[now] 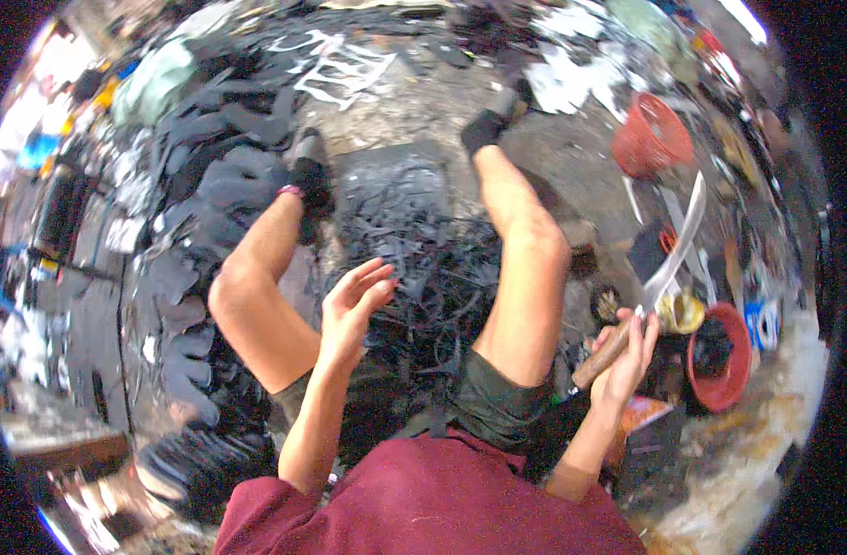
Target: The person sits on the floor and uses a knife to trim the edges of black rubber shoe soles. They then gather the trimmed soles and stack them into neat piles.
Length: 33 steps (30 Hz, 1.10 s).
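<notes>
My right hand [625,356] is closed around the brown handle of a long knife [680,250]. Its curved, pale blade points up and away, over the clutter on the right. My left hand [351,301] is raised between my knees with its fingers apart and nothing in them. Below and beyond it lies a heap of thin black scraps [414,268], which reaches back between my legs. A flat dark board [391,180] lies beyond, scraps covering part of it.
Black sole-shaped pieces [229,199] are piled along the left. A red bucket [650,139] lies tilted at far right. Nearer are a yellow can [682,312] and a red tub [724,388] with dark contents. White cut-out sheets [340,72] lie ahead.
</notes>
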Available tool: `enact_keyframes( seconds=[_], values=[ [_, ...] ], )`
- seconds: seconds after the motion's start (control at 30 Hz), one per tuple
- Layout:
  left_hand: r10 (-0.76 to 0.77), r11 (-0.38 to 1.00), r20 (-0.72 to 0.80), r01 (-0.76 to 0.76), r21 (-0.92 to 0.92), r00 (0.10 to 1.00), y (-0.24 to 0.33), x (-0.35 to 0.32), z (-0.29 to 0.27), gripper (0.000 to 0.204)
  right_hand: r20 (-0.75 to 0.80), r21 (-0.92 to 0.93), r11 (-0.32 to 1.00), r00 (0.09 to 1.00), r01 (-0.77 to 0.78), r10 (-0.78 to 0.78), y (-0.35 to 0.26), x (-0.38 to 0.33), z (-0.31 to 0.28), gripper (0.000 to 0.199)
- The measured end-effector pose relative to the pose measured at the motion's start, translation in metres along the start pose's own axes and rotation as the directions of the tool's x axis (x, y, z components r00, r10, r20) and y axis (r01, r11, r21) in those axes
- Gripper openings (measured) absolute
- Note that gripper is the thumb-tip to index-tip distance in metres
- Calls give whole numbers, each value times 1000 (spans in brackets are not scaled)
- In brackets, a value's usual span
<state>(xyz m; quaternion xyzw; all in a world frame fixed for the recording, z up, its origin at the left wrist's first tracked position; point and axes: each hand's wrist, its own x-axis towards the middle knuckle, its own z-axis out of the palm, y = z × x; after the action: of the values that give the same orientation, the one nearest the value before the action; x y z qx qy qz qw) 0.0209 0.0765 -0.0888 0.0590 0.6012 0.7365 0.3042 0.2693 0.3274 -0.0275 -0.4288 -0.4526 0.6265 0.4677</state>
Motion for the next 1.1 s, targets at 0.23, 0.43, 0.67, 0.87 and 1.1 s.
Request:
enact_keyframes(
  seconds=[0.23, 0.43, 0.67, 0.87, 1.1],
  values=[
    [40, 998, -62, -37, 55, 997, -19, -12, -14, 49, -83, -68, 997, 996, -41, 36, 80, 70, -64, 41],
    [96, 993, -436, -115, -18, 895, -53, 97, -68, 55, -120, -503, 861, 993, -72, 13, 240, 102, -67, 52],
    [441, 700, -437, 5, 714, 784, -146, 192, -172, 85, 259, -683, 601, 906, 416, -334, 318, 123, -58, 51],
    [-39, 384, -358, 345, 857, 933, -159, 203, -56, 103, 389, -885, 292, 920, 362, 39, 238, 119, -20, 73],
    [-187, 357, -273, 324, 876, 944, -143, 151, -61, 124, 538, -840, 151, 765, 520, 354, 255, 56, 107, 106]
  ],
)
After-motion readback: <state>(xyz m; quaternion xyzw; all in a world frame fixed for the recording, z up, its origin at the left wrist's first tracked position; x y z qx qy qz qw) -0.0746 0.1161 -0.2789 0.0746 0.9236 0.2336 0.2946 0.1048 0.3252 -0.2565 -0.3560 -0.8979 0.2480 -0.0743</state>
